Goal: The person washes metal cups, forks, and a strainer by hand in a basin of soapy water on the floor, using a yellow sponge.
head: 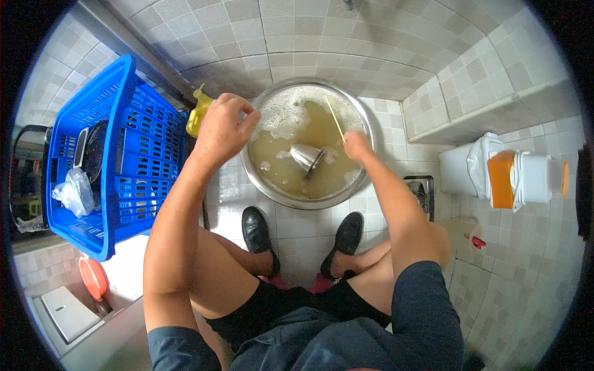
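Note:
A wide metal basin (310,204) of cloudy, sudsy water sits on the floor in front of me. My right hand (357,146), at the basin's right side, grips a thin yellowish stick (335,118), which slants up and left over the water. Over the left rim hovers my left hand (227,126) with bent fingers; its palm side is hidden, and I see no object in it. Between the hands, a shiny metal cup-like vessel (304,155) lies tilted, partly under the water. White foam (283,111) gathers along the far side.
At left stands a blue plastic basket (109,185) holding dark cookware and a clear plastic bag (74,192). A yellow bottle (199,111) is behind my left hand. To the right are a floor drain (420,192) and a white bin (459,164). Tiled walls (334,41) surround the basin.

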{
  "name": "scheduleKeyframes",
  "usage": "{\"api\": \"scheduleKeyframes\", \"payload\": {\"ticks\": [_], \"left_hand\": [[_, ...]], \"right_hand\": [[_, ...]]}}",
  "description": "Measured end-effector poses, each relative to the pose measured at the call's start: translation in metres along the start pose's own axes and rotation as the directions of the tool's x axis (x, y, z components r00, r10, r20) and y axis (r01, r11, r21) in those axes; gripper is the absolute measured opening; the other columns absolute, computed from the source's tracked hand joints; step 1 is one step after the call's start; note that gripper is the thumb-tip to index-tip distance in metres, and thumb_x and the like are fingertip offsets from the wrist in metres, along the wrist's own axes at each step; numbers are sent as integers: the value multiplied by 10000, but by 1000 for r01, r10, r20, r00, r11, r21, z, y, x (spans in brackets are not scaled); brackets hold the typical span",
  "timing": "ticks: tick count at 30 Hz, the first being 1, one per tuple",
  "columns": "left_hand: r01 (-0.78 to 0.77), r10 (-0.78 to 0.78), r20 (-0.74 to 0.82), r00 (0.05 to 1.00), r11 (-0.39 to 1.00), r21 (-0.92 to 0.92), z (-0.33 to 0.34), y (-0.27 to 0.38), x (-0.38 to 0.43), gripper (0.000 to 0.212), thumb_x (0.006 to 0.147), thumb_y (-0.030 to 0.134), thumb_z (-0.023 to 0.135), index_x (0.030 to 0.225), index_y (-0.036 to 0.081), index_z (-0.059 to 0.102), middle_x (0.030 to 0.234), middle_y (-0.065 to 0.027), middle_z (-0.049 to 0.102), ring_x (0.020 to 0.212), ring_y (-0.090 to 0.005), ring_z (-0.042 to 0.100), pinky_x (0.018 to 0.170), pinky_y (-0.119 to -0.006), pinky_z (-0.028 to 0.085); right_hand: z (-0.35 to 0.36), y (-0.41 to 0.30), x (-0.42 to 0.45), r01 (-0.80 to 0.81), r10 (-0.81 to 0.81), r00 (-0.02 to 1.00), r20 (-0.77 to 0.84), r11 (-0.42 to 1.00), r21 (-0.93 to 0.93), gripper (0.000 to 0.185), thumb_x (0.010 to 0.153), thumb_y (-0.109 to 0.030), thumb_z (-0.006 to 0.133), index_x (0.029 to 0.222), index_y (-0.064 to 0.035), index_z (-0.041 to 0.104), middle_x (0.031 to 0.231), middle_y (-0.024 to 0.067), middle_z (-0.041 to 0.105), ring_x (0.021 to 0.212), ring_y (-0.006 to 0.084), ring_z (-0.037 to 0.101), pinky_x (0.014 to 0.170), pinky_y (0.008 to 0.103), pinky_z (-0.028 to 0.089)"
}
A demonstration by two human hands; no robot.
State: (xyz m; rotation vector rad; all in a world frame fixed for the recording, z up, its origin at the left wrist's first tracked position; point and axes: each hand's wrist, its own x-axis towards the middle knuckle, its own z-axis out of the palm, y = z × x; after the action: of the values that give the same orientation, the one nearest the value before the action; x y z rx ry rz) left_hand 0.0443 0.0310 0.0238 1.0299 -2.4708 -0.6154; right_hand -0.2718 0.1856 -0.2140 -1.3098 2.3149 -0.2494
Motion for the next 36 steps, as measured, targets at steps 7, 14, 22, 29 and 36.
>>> {"api": "scheduleKeyframes", "payload": {"ticks": [7,14,22,29,36], "left_hand": [[-14,13,74,997,1000,1,0,9,1,247,854,243,683,886,0,716,1025,-197,659,1006,-381,618,893,-439,487],[-10,11,57,998,1000,-27,-2,-2,5,267,861,264,677,893,3,721,1009,-201,658,959,-388,636,855,-446,505],[-21,20,-24,999,1000,-19,0,-10,15,272,863,272,652,889,10,721,985,-207,661,944,-393,639,852,-460,512],[-24,23,-21,1000,1000,-21,-9,-1,-2,270,864,271,640,881,11,712,962,-216,662,925,-396,641,846,-469,512],[-29,29,2,1000,1000,-8,-11,1,1,279,861,284,645,907,18,715,974,-225,659,941,-406,636,856,-479,505]], "right_hand": [[57,8,8,-134,158,985,71,955,-265,169,845,-143,622,917,-24,717,1010,203,713,995,372,679,891,458,543],[-14,-40,14,168,-193,973,-129,968,-185,176,888,-194,625,916,-53,726,1006,227,682,964,426,648,849,496,524],[-81,-87,-37,215,-248,962,-113,945,-248,197,937,-224,589,921,-56,690,902,181,697,890,375,676,787,501,530],[-118,-140,-102,301,-383,900,-209,892,-338,144,933,-186,579,931,-77,672,867,124,725,810,338,711,691,484,558],[-109,-117,-122,564,-632,773,52,649,-510,166,920,-120,487,999,-65,622,861,132,701,823,377,680,683,484,546]]}}
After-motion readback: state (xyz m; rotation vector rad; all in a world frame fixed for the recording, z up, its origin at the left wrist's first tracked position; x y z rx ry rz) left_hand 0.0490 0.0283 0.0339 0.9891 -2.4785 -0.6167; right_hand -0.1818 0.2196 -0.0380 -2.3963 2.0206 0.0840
